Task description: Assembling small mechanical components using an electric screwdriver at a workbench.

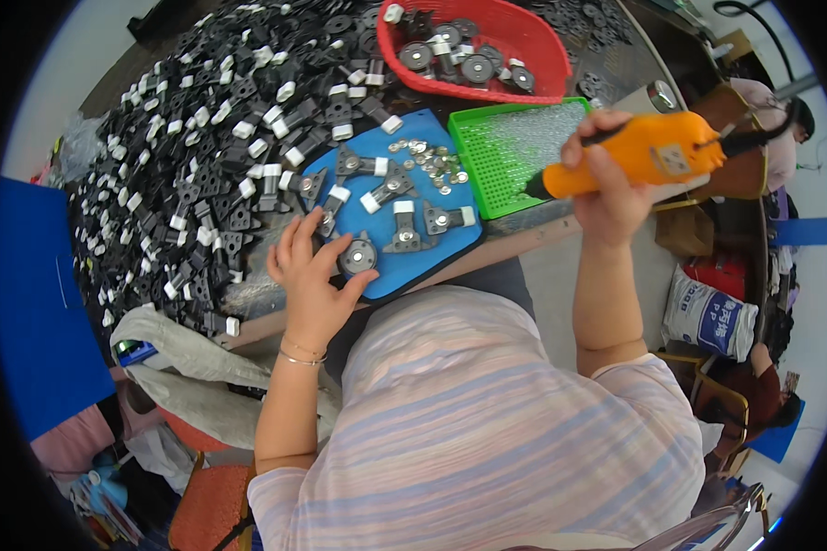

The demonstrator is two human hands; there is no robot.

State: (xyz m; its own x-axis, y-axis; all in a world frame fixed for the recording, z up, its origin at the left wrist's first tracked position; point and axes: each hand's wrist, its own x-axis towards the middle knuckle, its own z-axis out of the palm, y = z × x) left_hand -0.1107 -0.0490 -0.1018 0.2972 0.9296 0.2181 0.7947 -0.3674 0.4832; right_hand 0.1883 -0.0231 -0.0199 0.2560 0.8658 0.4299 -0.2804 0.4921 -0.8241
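My right hand (614, 188) is wrapped round an orange electric screwdriver (657, 151), whose dark tip points left over the green tray (489, 184). Small silver screws (542, 129) lie heaped in that tray. With thumb and forefinger, my left hand (311, 268) holds a round black wheel-like part (358, 258) with a metal centre, at the near edge of a blue mat (432, 266). Several black brackets with white ends, such as one bracket (404, 227), lie on the mat beyond it. Small round metal pieces (436, 163) are scattered near the tray.
A large pile of black and white parts (202, 147) covers the left of the table. Behind the mat stands a red basket (560, 73) holding round black parts. A cable hangs from the screwdriver at right. Two other people are at the far right, near a white sack (708, 314).
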